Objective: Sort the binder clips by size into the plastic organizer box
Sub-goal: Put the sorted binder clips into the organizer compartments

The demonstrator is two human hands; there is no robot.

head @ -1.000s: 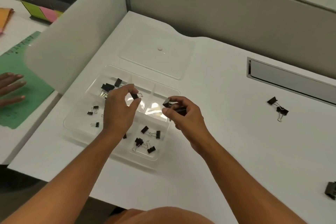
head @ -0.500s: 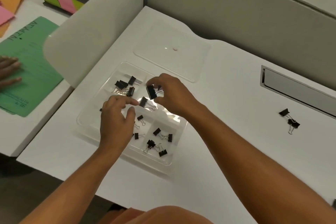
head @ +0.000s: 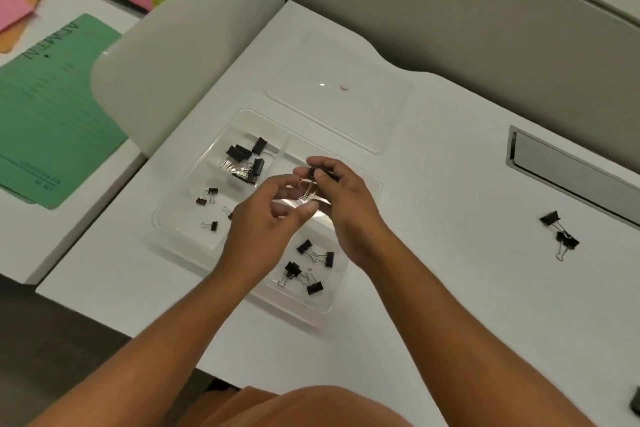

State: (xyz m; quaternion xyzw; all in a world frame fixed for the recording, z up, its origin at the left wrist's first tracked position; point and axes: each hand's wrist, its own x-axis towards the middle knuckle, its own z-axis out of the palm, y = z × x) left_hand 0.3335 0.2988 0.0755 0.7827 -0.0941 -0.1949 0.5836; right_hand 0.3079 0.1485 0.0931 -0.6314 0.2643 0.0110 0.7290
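Both hands worked above the middle of the clear plastic organizer box, which lay near the front-left corner of the white desk. The right hand pinched a black binder clip between thumb and fingertips, its wire handles hanging down toward the left hand. The left hand's fingers were curled loosely just beside those handles; whether they touched the wire could not be told.

Compared with half a second earlier, the right hand had drawn back from the far-left compartment toward the box centre, and the left hand had risen from the box floor to meet it.

The far-left compartment held a cluster of larger black clips. The near-left compartment held several tiny black clips. The near-right compartment held four medium black clips. The contents of the far-right compartment were hidden by the hands.

The transparent flat lid lay behind the box, toward the desk's rear edge. Two unsorted black clips lay touching near the right side of the desk, in front of the grey recessed cable tray.
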